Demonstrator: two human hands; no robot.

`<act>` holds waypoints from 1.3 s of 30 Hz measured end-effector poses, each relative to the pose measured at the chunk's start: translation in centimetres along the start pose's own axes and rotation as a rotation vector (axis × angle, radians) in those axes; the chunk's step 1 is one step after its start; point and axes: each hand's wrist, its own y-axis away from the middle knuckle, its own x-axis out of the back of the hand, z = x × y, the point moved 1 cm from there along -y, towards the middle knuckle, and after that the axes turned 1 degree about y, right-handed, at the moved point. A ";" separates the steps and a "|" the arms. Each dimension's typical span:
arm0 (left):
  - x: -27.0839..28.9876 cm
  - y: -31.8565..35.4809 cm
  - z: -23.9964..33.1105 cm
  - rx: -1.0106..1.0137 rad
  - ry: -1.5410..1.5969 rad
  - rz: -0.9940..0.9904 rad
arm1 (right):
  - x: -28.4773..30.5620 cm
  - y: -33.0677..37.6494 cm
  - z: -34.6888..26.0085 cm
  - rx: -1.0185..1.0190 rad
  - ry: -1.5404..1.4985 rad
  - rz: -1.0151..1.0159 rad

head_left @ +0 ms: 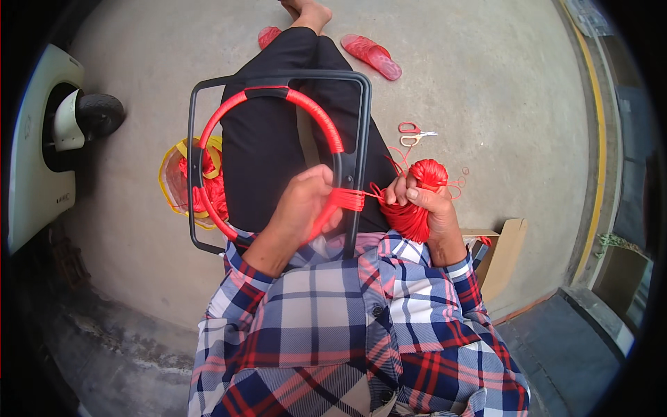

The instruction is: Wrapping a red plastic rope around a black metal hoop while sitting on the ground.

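A dark rectangular frame [366, 111] with rounded corners lies across my lap. Inside it is a ring [322, 115], wound with red cord along several stretches and black between them. My left hand [303, 201] is closed round the ring's lower right part. Beside its fingers, flat red strands [349, 199] wrap around the frame's right side bar and the ring. From there a taut length of cord runs right to a thick bundle of red cord [408, 224]. My right hand [438, 208] grips that bundle, with fingers and thumb curled over its middle.
Scissors [410, 140] with red and pale handles lie on the concrete floor, near loose cord loops. A yellow-edged bag [165, 182] holding red cord sits left of my legs. Also around me are a red slipper [373, 55], a cardboard box [509, 254] and a vehicle's wheel [102, 115].
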 end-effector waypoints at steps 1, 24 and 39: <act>0.1 0.2 -0.1 0.000 0.000 -0.001 | 0.1 0.1 0.0 0.012 -0.009 0.004; -1.1 0.1 0.5 -0.411 -0.250 0.099 | -4.2 -5.3 -5.2 0.599 1.435 -0.147; -0.7 -1.4 -0.1 -0.082 -0.108 0.104 | -2.4 -4.6 2.8 0.687 1.329 -0.181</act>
